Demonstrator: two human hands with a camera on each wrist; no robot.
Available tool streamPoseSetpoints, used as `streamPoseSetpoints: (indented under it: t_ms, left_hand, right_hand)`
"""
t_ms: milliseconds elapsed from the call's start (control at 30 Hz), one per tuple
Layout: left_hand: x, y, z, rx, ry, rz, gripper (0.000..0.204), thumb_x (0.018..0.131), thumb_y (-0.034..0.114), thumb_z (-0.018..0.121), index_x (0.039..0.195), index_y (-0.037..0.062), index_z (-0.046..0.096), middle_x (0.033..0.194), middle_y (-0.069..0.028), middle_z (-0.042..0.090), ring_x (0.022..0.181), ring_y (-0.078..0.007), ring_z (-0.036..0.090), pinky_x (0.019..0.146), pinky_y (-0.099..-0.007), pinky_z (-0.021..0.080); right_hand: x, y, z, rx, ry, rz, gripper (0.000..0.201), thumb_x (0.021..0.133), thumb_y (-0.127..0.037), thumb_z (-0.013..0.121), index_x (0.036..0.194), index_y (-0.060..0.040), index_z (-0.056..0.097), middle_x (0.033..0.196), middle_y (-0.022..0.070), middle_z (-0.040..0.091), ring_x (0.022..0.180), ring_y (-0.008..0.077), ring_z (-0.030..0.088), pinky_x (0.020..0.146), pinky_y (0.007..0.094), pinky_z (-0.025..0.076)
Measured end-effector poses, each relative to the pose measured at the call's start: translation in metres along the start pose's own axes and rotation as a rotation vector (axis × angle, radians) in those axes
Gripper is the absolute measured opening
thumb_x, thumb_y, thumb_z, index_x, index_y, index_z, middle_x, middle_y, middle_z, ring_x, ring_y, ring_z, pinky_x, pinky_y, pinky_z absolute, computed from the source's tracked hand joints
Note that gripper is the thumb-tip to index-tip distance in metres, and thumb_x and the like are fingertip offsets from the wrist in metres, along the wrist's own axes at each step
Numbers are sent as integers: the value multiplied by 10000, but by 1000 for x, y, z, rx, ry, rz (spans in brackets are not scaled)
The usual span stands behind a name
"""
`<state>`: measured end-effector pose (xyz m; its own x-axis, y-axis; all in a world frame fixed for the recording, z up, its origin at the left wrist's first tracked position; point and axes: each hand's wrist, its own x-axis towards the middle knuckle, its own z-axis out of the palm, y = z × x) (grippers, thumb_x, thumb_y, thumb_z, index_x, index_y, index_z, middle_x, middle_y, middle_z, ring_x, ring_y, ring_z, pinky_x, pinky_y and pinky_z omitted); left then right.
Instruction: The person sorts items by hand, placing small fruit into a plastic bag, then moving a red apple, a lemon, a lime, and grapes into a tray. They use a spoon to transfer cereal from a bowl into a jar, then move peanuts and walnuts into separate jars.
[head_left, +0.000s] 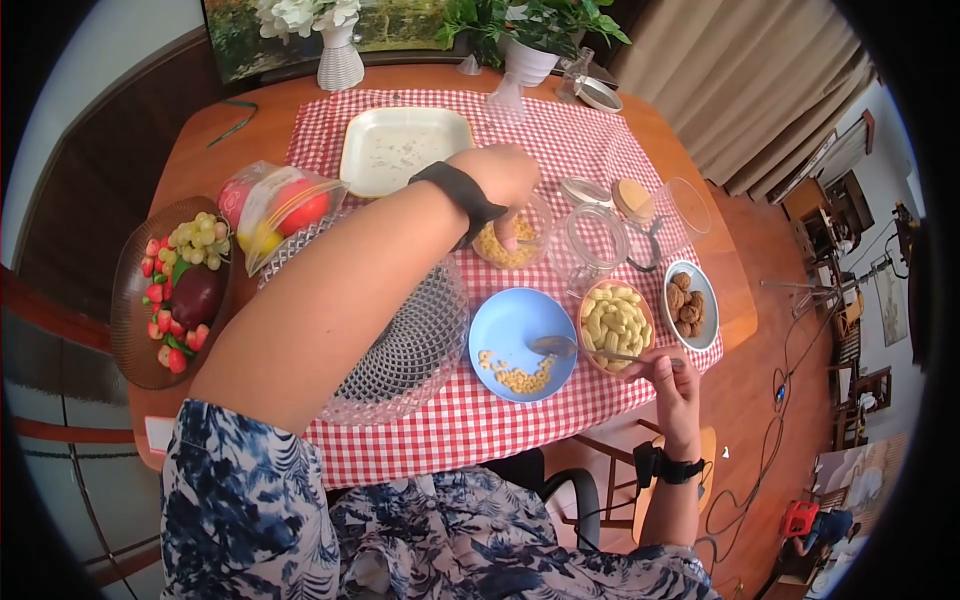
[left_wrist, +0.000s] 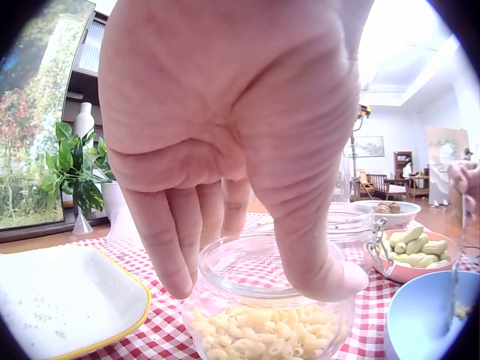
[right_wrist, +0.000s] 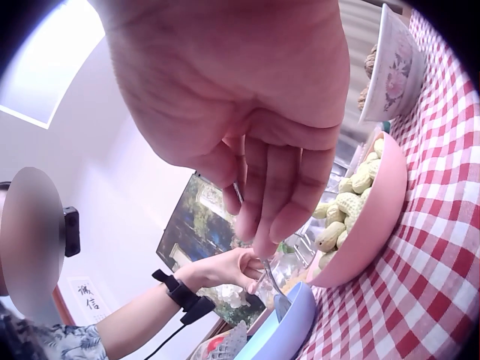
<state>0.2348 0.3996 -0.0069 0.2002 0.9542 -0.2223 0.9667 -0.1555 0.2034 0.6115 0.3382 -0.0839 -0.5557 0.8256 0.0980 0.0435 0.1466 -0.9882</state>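
Note:
My left hand [head_left: 500, 178] reaches across and holds a clear glass jar [left_wrist: 217, 283] from above, thumb on one side of its rim and fingers on the other. Macaroni [left_wrist: 262, 330] covers the jar's bottom. With my right hand [head_left: 670, 388] I pinch the handle of a metal spoon [head_left: 552, 346]. The spoon's bowl lies over the light blue bowl [head_left: 505, 318], where more macaroni [head_left: 524, 381] is gathered at the near side. Just right of it, under the spoon's handle, stands a pink bowl [right_wrist: 379, 217] heaped with peanuts [head_left: 612, 322].
A bowl of walnuts [head_left: 686, 303] stands at the right, an open clip-top jar [head_left: 597, 240] behind the peanuts. A white tray [head_left: 375, 128] is at the back. A large cut-glass bowl [head_left: 415, 340] lies under my left arm, beside a fruit basket [head_left: 130, 345].

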Motion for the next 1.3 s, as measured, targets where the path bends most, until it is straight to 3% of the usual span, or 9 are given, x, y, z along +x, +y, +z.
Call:
streamPoseSetpoints:
  t_ms: [200,367,400,433,500,533,600,800,1300]
  left_hand:
    - [-4,6,-9,-29,-65,-22,732,520,274,963,1128,3,658,1034,-160,707,1022,-323,662,843,-416,535]
    - [-4,2,-5,-15,-13,5,737,516,275,964,1128,3,656,1037,-158,705,1026,-324,659,849,-416,532]
    - [-5,3,-5,-33,-8,9,736,516,276,964,1125,2,655,1033,-157,705,1021,-326,660,849,-416,531]
    - [-3,2,-4,-33,-8,7,736,516,276,964,1125,2,655,1033,-157,705,1021,-326,660,849,-416,531]
    - [0,0,-1,7,-8,5,729,519,276,963,1122,5,654,1029,-154,704,1013,-325,660,846,-418,531]
    - [1,-1,0,6,-9,3,729,519,276,963,1122,5,654,1029,-154,704,1013,-325,660,846,-418,531]
    - [3,-1,1,3,-20,-23,727,520,271,963,1120,5,652,1027,-150,704,1007,-320,662,838,-419,533]
    - [1,1,-1,-23,-20,-43,755,513,267,967,1143,5,644,1054,-148,700,1013,-316,662,832,-412,536]
    - [1,1,-3,0,-55,-40,846,504,312,970,1218,17,625,1120,-150,688,1070,-312,647,884,-400,531]
  right_hand:
    - [-4,14,2,150,-14,62,290,1069,-241,449,1087,18,580,936,145,698,889,248,698,834,363,554]
    - [0,27,16,252,79,115,280,1072,-253,436,1130,-11,566,968,147,699,905,249,706,833,353,548]
    - [0,32,17,241,64,81,283,1071,-262,439,1136,-18,567,984,148,698,887,238,709,739,314,559]
    - [-2,30,16,242,63,82,283,1071,-262,439,1136,-18,567,984,148,698,887,238,709,739,314,559]
    - [-6,22,14,233,5,176,288,1066,-267,451,1136,-13,565,1000,152,697,832,231,714,583,259,539]
    - [-7,21,14,233,4,176,288,1066,-267,451,1136,-13,565,1000,152,697,832,231,714,583,259,539]
    - [-11,20,13,284,-41,226,287,1063,-264,457,1140,-9,566,1013,160,697,760,213,713,463,214,482]
    - [-21,23,11,304,-27,308,291,1065,-259,455,1143,-7,577,1017,171,704,682,191,707,442,202,471]
    - [-30,24,39,450,114,394,331,1070,-254,439,1179,20,589,992,157,725,721,181,711,506,216,506]
